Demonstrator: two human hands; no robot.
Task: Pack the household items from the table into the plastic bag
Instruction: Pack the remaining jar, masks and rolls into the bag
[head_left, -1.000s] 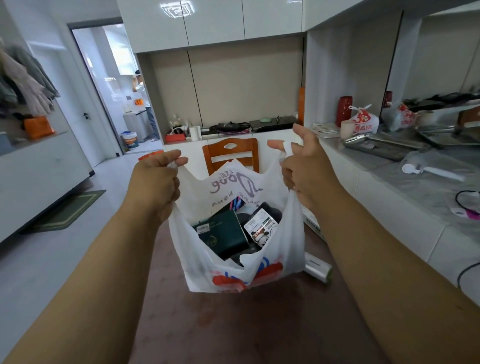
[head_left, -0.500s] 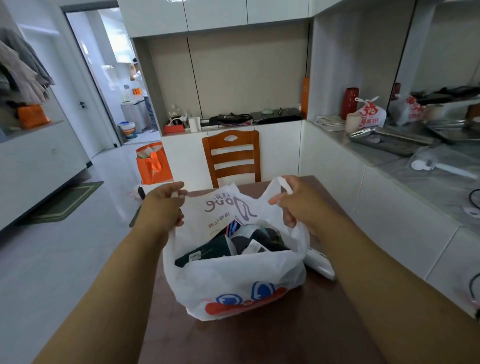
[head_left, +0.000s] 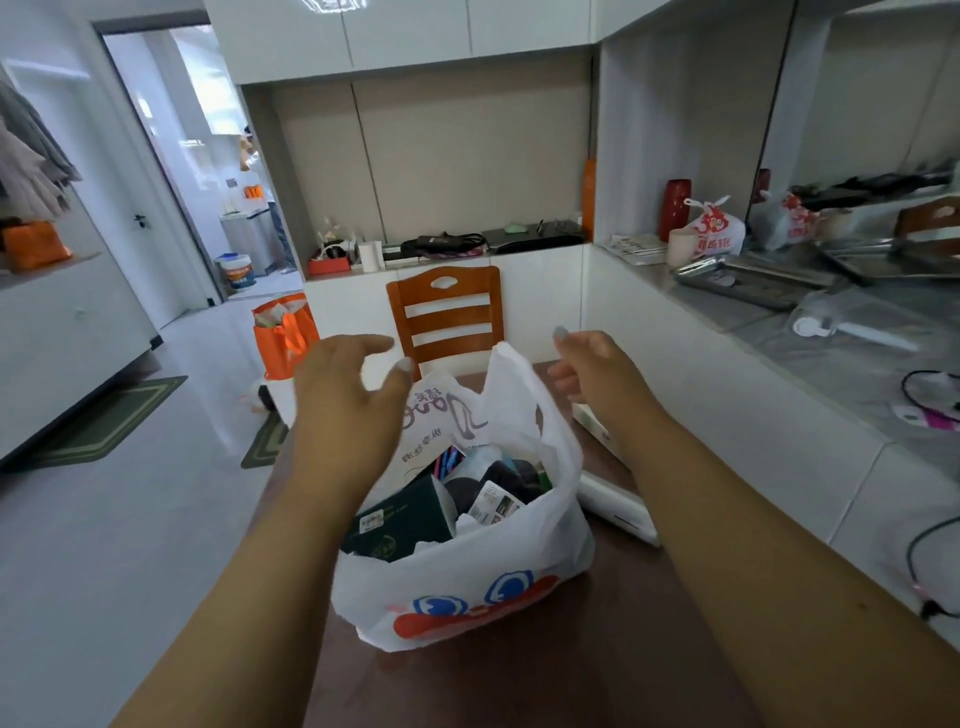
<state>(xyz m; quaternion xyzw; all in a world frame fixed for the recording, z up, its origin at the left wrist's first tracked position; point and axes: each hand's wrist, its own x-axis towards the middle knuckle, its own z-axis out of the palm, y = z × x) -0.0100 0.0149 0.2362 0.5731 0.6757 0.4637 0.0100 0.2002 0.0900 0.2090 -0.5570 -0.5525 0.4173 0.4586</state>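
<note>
The white plastic bag (head_left: 467, 587) sits on the dark brown table (head_left: 519, 686), dead centre, mouth gaping upward. Both hands hover over it, and neither grips a thing. The left hand (head_left: 348, 410) hangs at ten o'clock from the bag's mouth, fingers spread wide and curled, the thumb just beside the printed rear wall of the bag; I cannot tell if it touches. The right hand (head_left: 602, 379) floats at one o'clock, fingers loosely parted, close to the upright handle loop (head_left: 511, 384) but apart from it.

Inside the bag, a dark green box (head_left: 410, 519) leans at the left, a labelled packet (head_left: 493, 506) lies beside it, and dark rounded items crowd behind.

At three o'clock of the bag, a long white box (head_left: 615, 501) lies on the table, hemmed in by the right forearm above it. At twelve o'clock a wooden chair (head_left: 447, 312) stands against the table's far edge. An orange bag (head_left: 283, 332) rests on the floor at eleven o'clock. Along the right runs a grey counter (head_left: 831, 364) with metal trays (head_left: 753, 280), a red vase (head_left: 675, 208) and a knotted white sack (head_left: 714, 228).
</note>
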